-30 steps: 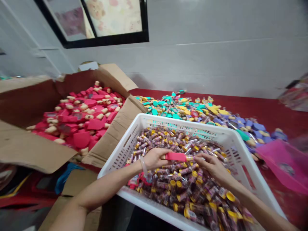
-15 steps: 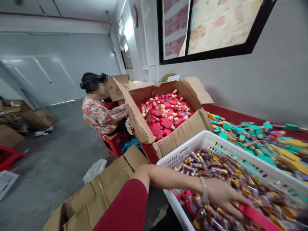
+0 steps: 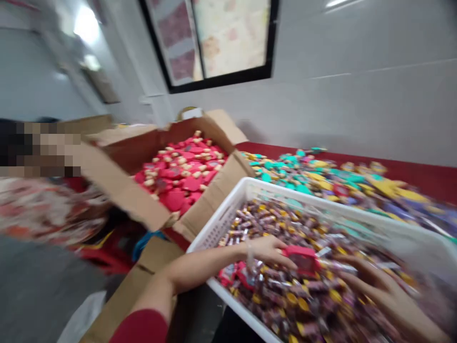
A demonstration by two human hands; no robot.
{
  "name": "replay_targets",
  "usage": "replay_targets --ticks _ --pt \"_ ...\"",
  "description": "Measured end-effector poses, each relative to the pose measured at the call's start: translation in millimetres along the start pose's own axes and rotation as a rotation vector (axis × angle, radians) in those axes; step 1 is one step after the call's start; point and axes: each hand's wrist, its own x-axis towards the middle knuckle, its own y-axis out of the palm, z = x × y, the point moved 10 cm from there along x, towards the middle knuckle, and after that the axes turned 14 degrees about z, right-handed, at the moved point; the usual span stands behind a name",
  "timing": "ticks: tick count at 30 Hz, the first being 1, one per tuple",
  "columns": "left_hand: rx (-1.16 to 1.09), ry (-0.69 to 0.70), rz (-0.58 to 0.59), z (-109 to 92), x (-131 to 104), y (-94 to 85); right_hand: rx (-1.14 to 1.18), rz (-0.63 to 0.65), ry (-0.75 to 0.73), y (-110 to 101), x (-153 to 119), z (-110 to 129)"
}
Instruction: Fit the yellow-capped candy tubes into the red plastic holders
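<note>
My left hand (image 3: 268, 250), with a pale band at the wrist, grips a red plastic piece (image 3: 303, 260) that has a dark window in its face. Closed fingers of my right hand (image 3: 378, 286) pinch a small clear tube (image 3: 339, 267), its end touching or very near the red piece; blur hides the exact contact. Both hands are over a white plastic basket (image 3: 219, 224) full of similar tubes with yellow caps and purplish contents. Some red packets (image 3: 237, 275) lie at the basket's near left side.
A cardboard box (image 3: 214, 195) beyond the basket holds many red pieces with beige handles. Green, yellow and purple pieces (image 3: 321, 178) are heaped on a red table (image 3: 417, 172) along the wall. At left sits another person (image 3: 43, 205), near a red stool (image 3: 114, 252).
The view has swung right. My left hand has raised the red piece, now seen with its window facing up. My right hand has come into view with a tube.
</note>
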Motion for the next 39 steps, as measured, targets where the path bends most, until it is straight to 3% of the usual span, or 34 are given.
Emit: replay_targets --ticks 1,3,5,7,12,14,18,19,22,24,26,31,33,35,39 --pt "-0.012 -0.004 0.003 0.9 -0.4 -0.3 0.056 0.054 0.046 4.0 -4.9 -5.0" --pt "0.115 0.100 -0.118 -10.5 -4.1 -14.0 0.210 0.120 0.131 13.3 -7.0 -13.8" --pt "0.333 0.234 -0.272 -28.9 -12.5 -25.6 0.346 0.136 0.204 20.3 -2.5 -20.8" --pt "0.439 0.276 -0.345 -38.2 -18.0 -28.7 0.408 0.132 0.231 22.7 2.6 -21.1" --pt "0.108 0.090 -0.084 -17.4 -2.6 -15.1 0.381 0.058 0.030 6.3 6.7 4.7" --pt "0.126 0.115 -0.102 -18.4 -1.7 -19.1 0.393 0.073 0.040 6.4 6.7 2.8" --pt "0.344 0.276 -0.362 -39.0 -18.2 -36.7 0.394 0.097 0.167 11.8 3.9 -8.6" --pt "0.316 0.267 -0.346 -39.4 -18.2 -35.2 0.400 0.086 0.147 10.5 3.0 -5.8" --pt "0.018 0.109 -0.120 -25.8 -6.6 -19.5 0.408 0.047 0.023 3.8 -0.3 7.7" --pt "-0.138 0.062 -0.033 -23.7 -2.7 -13.5 0.399 0.056 0.003 5.0 -2.3 11.3" --pt "-0.190 0.090 -0.042 -28.1 -2.7 -18.2 0.410 0.070 0.015 9.4 -4.1 13.2" --pt "-0.281 0.042 0.009 -20.3 -6.8 -20.6 0.455 -0.143 -0.040 -9.0 -13.7 23.9" --pt "-0.273 0.019 0.046 -15.6 -7.5 -18.5 0.416 -0.112 -0.065 -10.2 -14.0 29.1" --pt "-0.186 0.053 0.021 -16.7 -7.8 -22.0 0.370 -0.046 -0.022 -6.8 -13.3 27.4" --pt "0.265 0.302 -0.276 -48.2 -21.0 -41.4 0.387 -0.012 0.146 -2.9 -14.4 14.0"
